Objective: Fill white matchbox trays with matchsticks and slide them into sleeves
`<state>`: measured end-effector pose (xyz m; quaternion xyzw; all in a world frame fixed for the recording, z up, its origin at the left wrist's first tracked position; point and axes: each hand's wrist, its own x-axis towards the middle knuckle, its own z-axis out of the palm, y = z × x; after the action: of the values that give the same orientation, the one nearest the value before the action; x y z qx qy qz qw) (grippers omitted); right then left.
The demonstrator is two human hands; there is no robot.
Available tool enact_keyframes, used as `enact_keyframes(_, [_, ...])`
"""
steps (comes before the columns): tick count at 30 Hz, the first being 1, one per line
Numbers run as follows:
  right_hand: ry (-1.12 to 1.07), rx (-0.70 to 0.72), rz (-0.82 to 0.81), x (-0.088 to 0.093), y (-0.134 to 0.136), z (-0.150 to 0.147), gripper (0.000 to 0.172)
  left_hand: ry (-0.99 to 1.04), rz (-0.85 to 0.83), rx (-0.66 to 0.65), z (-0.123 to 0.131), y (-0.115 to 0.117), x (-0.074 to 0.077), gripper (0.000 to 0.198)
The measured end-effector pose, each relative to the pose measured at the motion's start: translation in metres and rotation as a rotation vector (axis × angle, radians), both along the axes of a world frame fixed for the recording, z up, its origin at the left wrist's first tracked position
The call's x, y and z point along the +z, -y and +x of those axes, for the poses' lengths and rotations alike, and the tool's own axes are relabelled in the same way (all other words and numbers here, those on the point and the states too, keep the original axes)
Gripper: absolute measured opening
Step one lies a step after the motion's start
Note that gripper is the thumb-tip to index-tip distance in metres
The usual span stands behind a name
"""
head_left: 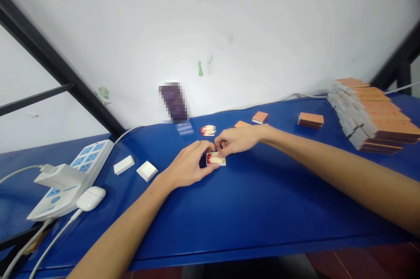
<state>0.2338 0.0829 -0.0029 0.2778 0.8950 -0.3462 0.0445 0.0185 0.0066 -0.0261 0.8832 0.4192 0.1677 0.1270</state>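
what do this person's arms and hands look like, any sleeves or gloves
The left forearm and right forearm look slim, with no sleeve, watch or bracelet in view. The left grip and right grip are ungloved hands; no ring shows on the visible fingers.

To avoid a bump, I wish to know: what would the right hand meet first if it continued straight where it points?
Probably the left hand, close ahead of the right hand at the matchbox tray, though exact depth is unclear.
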Motion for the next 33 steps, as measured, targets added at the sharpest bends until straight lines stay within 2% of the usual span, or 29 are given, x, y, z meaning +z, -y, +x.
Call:
enact_keyframes(8, [0.033, -0.040, 0.036, 0.0048, 0.0045, -0.0019, 0.020, 0.024, 0.030, -0.052, 0.0001, -0.0026, -0.0011, 0.026])
enact_keyframes(16, [0.025, -0.007, 0.044, 0.0031, 0.0021, -0.0005, 0.036, 0.026, 0.015, -0.062, 0.0015, -0.0035, 0.0000, 0.023])
enact_keyframes(27, [0.057, -0.016, 0.074, 0.0069, 0.0063, -0.0035, 0.019, 0.041, 0.027, -0.049, 0.0008, -0.0035, -0.0016, 0.025])
enact_keyframes(33, [0.047, -0.006, 0.087, 0.0057, 0.0057, -0.0030, 0.017, 0.042, 0.033, -0.083, 0.0004, -0.0047, -0.0027, 0.027])
